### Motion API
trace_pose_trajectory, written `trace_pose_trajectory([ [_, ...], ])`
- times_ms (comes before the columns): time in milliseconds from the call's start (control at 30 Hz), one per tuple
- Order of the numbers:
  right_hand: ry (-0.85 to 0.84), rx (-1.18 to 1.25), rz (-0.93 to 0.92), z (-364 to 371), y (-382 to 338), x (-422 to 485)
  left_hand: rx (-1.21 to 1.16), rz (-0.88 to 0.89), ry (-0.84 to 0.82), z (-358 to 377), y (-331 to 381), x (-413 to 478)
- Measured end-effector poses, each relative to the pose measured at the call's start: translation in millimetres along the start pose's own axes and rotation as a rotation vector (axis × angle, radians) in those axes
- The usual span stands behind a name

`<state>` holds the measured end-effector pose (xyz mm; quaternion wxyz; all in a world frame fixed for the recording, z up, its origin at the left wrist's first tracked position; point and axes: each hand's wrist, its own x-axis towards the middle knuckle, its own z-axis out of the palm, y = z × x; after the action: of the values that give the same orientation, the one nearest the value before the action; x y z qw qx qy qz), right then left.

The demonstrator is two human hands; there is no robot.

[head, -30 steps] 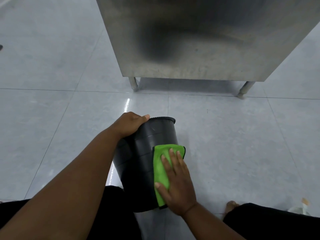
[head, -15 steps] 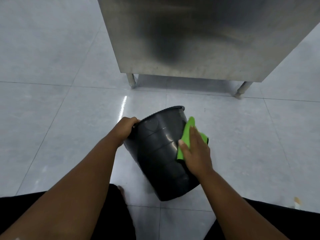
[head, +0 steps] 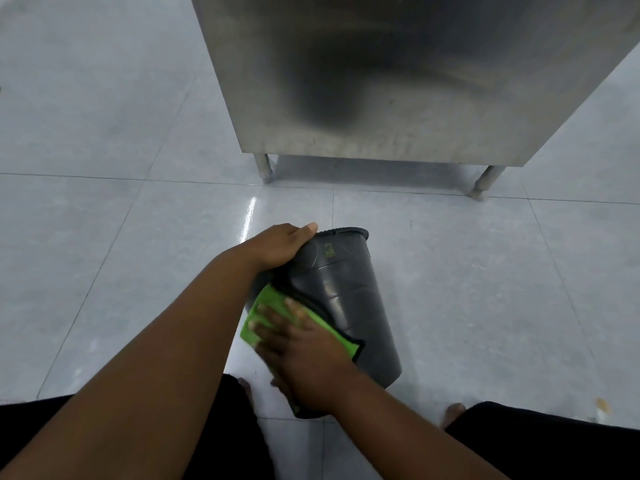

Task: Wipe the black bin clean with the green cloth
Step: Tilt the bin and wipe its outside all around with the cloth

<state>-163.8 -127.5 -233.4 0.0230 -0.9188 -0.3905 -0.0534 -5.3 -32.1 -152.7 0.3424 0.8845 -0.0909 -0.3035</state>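
The black bin [head: 349, 299] lies tilted on the floor between my knees, its rim pointing away from me. My left hand [head: 280, 247] grips the far rim on the left side. The green cloth [head: 263, 306] is spread flat on the bin's near left wall. My right hand [head: 304, 355] presses on the cloth with fingers spread, covering its middle. A small pale sticker shows on the bin's upper wall. The bin's inside is hidden.
A stainless steel cabinet [head: 398, 81] on short legs [head: 264, 168] stands just beyond the bin. Glossy grey floor tiles [head: 104, 237] stretch left and right. My black-clad knees [head: 540, 445] and bare toes [head: 454, 410] frame the bottom of the view.
My right hand slid the cloth from the bin's right side near the rim over to its near left wall. The bin swung, its base now toward the right.
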Motion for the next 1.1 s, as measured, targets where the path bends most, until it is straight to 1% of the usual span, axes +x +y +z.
trace_pose_trajectory([
  [33,0.056,0.051,0.103,-2.9,10.1,0.3,-0.008,0.008,-0.003,0.9,1.0,1.5],
  [67,0.111,0.108,0.248,-4.5,22.3,-0.5,-0.024,0.001,-0.003,1.5,0.7,3.1],
  [167,0.196,0.361,0.729,-6.9,64.5,-12.9,-0.096,-0.055,0.011,0.0,-7.2,7.9],
  [200,0.204,0.495,0.863,-7.8,76.1,-17.6,-0.131,-0.071,-0.01,-0.8,-9.4,9.0],
  [300,0.145,0.975,1.262,-10.2,102.0,-24.3,-0.32,-0.123,-0.1,-1.2,-12.1,12.6],
  [333,0.118,1.043,1.335,-12.4,105.6,-23.3,-0.369,-0.14,-0.134,-2.0,-11.0,11.8],
  [367,0.1,1.019,1.361,-15.1,105.0,-19.2,-0.399,-0.156,-0.152,-3.3,-9.7,12.7],
  [400,0.105,0.906,1.339,-18.3,100.0,-12.5,-0.417,-0.161,-0.162,-4.6,-7.4,13.3],
  [433,0.126,0.739,1.263,-20.8,90.1,-3.6,-0.426,-0.165,-0.174,-4.9,-5.6,14.1],
  [500,0.149,0.412,1.045,-23.9,60.3,17.5,-0.44,-0.166,-0.222,-5.5,-1.3,12.1],
  [533,0.141,0.315,0.976,-24.2,46.0,26.9,-0.438,-0.164,-0.236,-6.2,-0.3,10.4],
  [667,0.094,0.114,0.78,-19.9,18.5,41.1,-0.472,-0.204,-0.216,-11.0,-6.5,9.9],
  [700,0.07,0.083,0.707,-16.0,15.7,39.7,-0.468,-0.22,-0.217,-12.3,-8.8,11.6],
  [767,0.028,0.062,0.494,-5.6,8.4,36.2,-0.435,-0.242,-0.266,-13.9,-10.9,16.0],
  [833,-0.054,0.034,0.185,4.3,0.8,34.6,-0.401,-0.22,-0.294,-10.6,-7.7,14.1],
  [867,-0.094,-0.017,0.061,6.6,-1.4,33.8,-0.378,-0.199,-0.271,-7.5,-6.3,11.7],
  [900,-0.099,-0.041,-0.001,6.6,-1.8,32.3,-0.341,-0.179,-0.22,-4.4,-6.1,9.2],
  [933,-0.07,-0.02,-0.009,3.5,-0.5,31.2,-0.292,-0.155,-0.156,-1.8,-8.6,7.5],
  [1000,0.053,0.046,0.065,-5.0,7.3,27.0,-0.231,-0.123,-0.062,1.7,-12.0,3.7],
  [1067,0.175,0.123,0.176,-12.8,22.7,18.9,-0.205,-0.113,-0.021,1.2,-15.8,0.2],
  [1100,0.196,0.172,0.246,-16.4,33.6,13.5,-0.205,-0.112,-0.017,0.0,-18.2,-0.5],
])
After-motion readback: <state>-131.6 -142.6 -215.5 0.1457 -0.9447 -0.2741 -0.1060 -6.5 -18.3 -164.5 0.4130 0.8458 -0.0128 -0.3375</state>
